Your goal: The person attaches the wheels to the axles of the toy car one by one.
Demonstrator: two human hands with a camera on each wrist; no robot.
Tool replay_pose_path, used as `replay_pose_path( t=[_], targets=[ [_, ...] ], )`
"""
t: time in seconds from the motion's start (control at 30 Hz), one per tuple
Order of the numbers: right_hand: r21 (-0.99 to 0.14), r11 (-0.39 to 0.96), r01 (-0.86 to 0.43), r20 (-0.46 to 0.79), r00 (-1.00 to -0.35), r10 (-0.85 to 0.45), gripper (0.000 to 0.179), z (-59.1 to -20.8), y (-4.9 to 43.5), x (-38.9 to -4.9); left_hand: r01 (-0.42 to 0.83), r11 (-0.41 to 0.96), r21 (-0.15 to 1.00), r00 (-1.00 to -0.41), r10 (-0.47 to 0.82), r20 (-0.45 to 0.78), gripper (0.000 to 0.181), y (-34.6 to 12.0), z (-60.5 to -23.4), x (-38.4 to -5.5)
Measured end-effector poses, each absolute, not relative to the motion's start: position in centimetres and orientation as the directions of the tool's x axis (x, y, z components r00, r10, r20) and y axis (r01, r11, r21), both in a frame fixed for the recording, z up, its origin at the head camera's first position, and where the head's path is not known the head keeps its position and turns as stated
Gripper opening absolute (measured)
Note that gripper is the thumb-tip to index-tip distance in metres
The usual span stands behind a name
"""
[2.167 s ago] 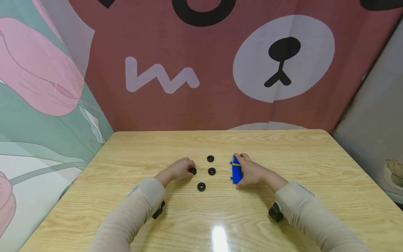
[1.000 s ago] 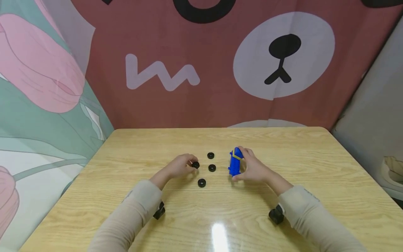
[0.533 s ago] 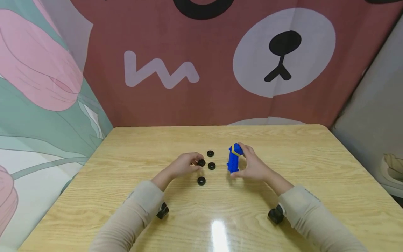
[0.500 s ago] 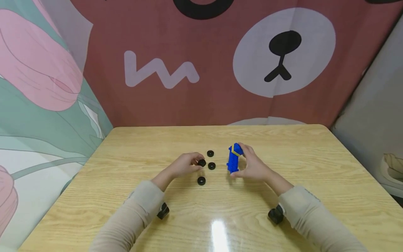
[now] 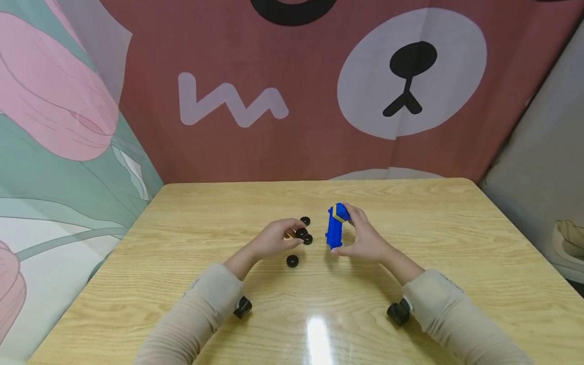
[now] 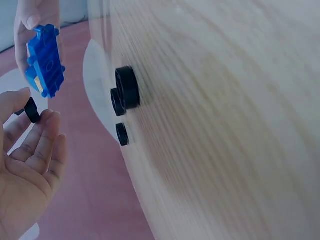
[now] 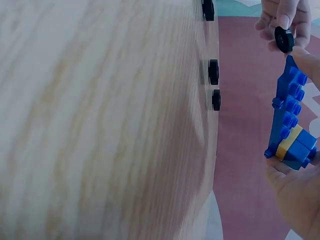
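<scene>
My left hand (image 5: 272, 239) pinches a small black toy wheel (image 5: 301, 232) between thumb and fingers, above the table. In the right wrist view that wheel (image 7: 284, 40) faces the camera near one end of a blue toy car body (image 7: 285, 110). My right hand (image 5: 368, 239) holds this car body (image 5: 334, 232) lengthwise, thumb at the near end and fingers at the far end. Studs line its top, a yellow strip sits under a blue block at the far end, and little axle pegs stick out from its side. The left wrist view shows its ridged underside (image 6: 49, 65).
Three more black wheels lie on the wooden table (image 5: 182, 284): a far wheel (image 5: 305, 221), a middle wheel (image 5: 308, 239) partly overlapped by the held one, and a near wheel (image 5: 292, 261). Behind the table's back edge hangs a printed curtain (image 5: 274, 152).
My left hand has lifted its wheel and moved right, toward the car body. My right hand has raised the car body, shifted it slightly left and tilted it so its studs show.
</scene>
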State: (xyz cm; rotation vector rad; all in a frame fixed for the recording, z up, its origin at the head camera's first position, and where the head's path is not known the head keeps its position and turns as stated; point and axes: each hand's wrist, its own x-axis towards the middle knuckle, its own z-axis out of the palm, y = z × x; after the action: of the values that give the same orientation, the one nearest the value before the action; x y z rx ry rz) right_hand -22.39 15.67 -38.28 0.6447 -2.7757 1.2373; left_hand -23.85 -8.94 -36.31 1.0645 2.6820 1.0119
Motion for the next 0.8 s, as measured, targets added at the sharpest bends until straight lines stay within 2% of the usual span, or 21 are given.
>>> replay_pose_path(
  t=[0.23, 0.8],
  targets=[
    [-0.716, 0.566, -0.409, 0.230, -0.903, -0.363, 0.106, -38.2, 15.5, -22.3, 0.598, 0.501, 0.626, -0.742, 0.642, 0.194, 0.038, -8.4, -36.1, -23.6],
    [-0.744, 0.518, -0.423, 0.258, -0.896, -0.361, 0.106, -38.4, 14.9, -22.0, 0.561, 0.493, 0.665, -0.754, 0.635, 0.165, 0.035, -7.2, -35.7, -22.9]
  ],
)
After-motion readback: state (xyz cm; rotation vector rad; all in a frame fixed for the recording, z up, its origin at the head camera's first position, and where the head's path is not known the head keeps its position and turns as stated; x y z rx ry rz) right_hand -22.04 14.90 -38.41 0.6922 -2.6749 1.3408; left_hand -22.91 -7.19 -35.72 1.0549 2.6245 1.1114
